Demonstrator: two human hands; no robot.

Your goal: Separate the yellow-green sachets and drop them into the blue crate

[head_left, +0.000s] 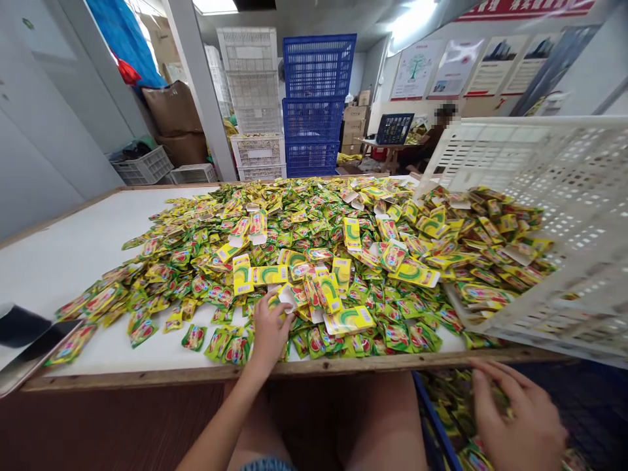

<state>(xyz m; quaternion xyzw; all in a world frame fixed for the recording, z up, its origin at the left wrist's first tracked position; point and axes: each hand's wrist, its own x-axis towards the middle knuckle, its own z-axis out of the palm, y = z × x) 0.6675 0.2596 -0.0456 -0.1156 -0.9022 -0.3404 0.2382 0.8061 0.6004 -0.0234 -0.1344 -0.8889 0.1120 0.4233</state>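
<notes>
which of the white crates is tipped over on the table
The large crate on the right, with small boxes in its open mouth; the stacked white crates behind the table stand upright.

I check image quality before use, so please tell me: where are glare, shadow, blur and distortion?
Head view: glare around the upper-right ceiling light and on a poster; deep shadow under the table; right hand slightly soft; white crate looks stretched near the right edge.

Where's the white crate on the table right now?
In the head view, the white crate lies tipped at the right of the table, open toward the packets, just beyond your right hand.
</notes>
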